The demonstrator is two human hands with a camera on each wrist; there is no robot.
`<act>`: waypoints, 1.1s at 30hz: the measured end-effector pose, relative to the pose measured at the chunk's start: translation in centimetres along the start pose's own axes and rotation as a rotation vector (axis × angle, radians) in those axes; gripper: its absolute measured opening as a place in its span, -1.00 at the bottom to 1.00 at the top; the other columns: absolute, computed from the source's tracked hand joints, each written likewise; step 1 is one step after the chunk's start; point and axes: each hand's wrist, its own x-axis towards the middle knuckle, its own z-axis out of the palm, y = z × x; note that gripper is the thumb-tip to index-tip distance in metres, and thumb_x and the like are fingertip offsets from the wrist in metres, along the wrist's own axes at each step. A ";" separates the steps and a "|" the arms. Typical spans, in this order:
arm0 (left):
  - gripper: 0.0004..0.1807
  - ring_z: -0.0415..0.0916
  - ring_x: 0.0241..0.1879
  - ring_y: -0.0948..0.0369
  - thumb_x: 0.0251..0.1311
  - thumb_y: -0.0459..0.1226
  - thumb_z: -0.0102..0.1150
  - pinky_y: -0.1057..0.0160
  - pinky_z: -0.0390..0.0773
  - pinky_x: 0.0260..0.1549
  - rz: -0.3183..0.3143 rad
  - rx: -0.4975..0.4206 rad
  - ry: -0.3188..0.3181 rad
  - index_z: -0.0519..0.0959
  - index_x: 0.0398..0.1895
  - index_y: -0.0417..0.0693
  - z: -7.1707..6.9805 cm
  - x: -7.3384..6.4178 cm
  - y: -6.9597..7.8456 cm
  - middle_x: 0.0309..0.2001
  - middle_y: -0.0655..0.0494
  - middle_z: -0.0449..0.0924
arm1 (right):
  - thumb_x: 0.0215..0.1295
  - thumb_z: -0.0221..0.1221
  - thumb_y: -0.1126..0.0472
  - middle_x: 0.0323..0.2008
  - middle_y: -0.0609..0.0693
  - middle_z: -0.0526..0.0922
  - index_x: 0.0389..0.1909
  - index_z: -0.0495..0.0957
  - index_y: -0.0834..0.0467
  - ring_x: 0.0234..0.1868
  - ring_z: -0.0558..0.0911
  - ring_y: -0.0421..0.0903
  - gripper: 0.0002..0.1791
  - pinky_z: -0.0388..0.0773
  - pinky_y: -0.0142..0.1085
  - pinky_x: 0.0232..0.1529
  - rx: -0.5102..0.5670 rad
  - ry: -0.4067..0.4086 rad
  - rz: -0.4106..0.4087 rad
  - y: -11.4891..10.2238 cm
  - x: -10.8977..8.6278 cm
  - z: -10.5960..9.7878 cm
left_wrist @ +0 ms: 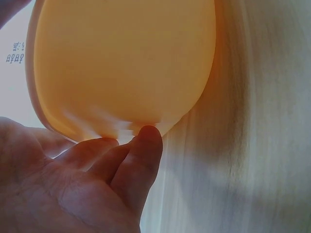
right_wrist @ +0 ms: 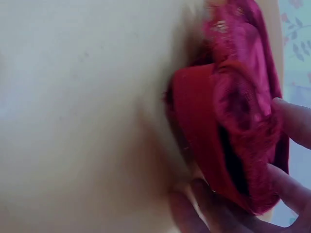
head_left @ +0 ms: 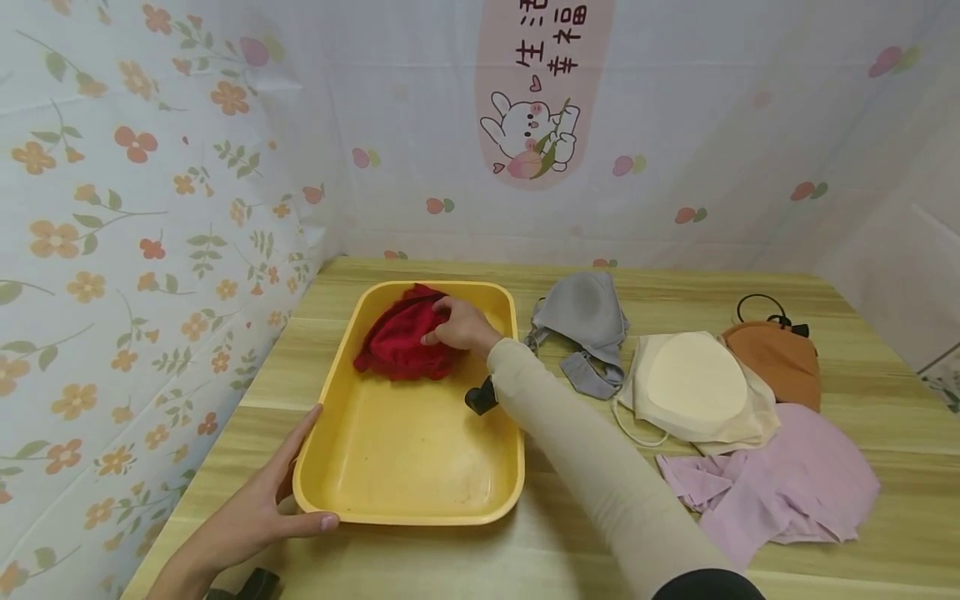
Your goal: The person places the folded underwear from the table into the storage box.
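Note:
A red lace bra lies bunched at the far end of a yellow plastic basin. My right hand reaches over the basin's right rim and grips the bra. In the right wrist view, fingers sit on both sides of the red bra, whose lace edge and wide band show. My left hand holds the near left corner of the basin, thumb at the near rim and fingers along the left side. The left wrist view has fingertips against the outer wall of the basin.
Right of the basin lie a grey bra, a cream bra, a brown garment with a black loop, and a pink garment. They rest on a wood-grain table. Printed cloth hangs behind and at the left.

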 end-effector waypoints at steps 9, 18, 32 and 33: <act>0.23 0.15 0.26 0.77 0.14 -0.31 0.40 0.56 0.41 0.06 0.003 0.015 0.003 -0.30 0.63 0.40 0.1 0.1 -0.1 0.62 -0.25 -0.31 | 0.24 0.34 0.15 0.46 0.04 0.34 0.42 0.37 -0.05 0.10 0.48 0.05 -0.30 0.61 0.07 0.03 0.035 -0.055 0.025 -0.6 -0.7 -1.9; 0.24 0.18 0.24 0.75 0.13 -0.31 0.41 0.57 0.41 0.06 0.007 0.011 0.005 -0.30 0.63 0.40 0.3 0.0 -0.1 0.62 -0.27 -0.33 | 0.27 0.33 0.16 0.54 0.03 0.21 0.39 0.41 -0.03 0.32 0.45 0.13 -0.35 0.53 0.19 0.19 0.072 -0.052 -0.006 -1.5 -1.3 -4.7; 0.23 0.19 0.26 0.73 0.13 -0.33 0.40 0.56 0.41 0.07 0.012 -0.010 0.001 -0.29 0.64 0.37 0.1 0.1 -0.3 0.62 -0.28 -0.35 | 0.24 0.35 0.19 0.25 0.16 0.55 0.19 0.56 0.11 0.21 0.57 0.10 -0.52 0.59 0.05 0.18 -0.051 -0.072 -0.207 -2.1 -3.0 -10.8; 0.23 0.19 0.26 0.73 0.13 -0.33 0.40 0.56 0.41 0.07 0.011 -0.011 0.002 -0.29 0.64 0.36 0.2 0.1 -0.3 0.61 -0.28 -0.34 | 0.24 0.35 0.20 0.23 0.16 0.57 0.19 0.57 0.12 0.18 0.60 0.10 -0.52 0.60 0.03 0.16 -0.062 -0.072 -0.235 -1.9 -3.0 -11.2</act>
